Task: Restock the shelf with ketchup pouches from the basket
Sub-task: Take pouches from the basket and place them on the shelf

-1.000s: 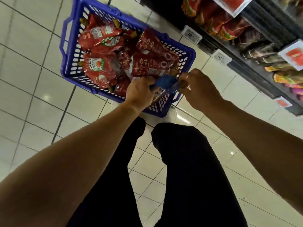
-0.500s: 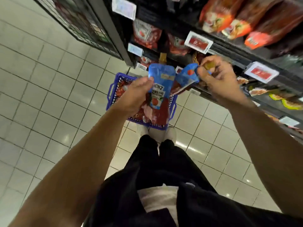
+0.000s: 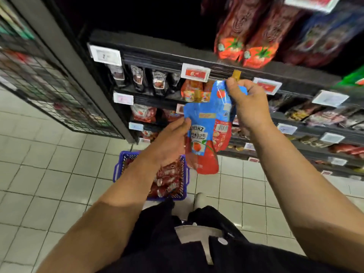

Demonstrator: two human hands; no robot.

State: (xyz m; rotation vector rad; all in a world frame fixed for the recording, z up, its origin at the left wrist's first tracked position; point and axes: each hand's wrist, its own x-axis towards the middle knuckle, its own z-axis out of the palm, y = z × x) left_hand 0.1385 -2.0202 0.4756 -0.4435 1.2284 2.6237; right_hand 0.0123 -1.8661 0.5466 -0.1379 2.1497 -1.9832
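Note:
I hold two blue-and-red Heinz ketchup pouches in front of the dark shelf (image 3: 157,54). My left hand (image 3: 169,142) grips the front pouch (image 3: 201,133) by its left edge, gold cap pointing up. My right hand (image 3: 248,107) pinches the top of the second pouch (image 3: 223,123), which hangs just behind the first and shows its barcode side. Down on the floor the blue basket (image 3: 118,170) holds several red ketchup pouches (image 3: 167,182), partly hidden by my left forearm.
Red pouches (image 3: 246,38) stand on the upper shelf at the right, dark bottles (image 3: 159,81) on the row below. Price tags (image 3: 195,71) line the shelf edges. A wire-mesh rack (image 3: 49,91) stands at the left. White floor tiles surround the basket.
Both hands lifted the two pouches out of the basket and up to shelf height. The view rose from the basket to the shelves.

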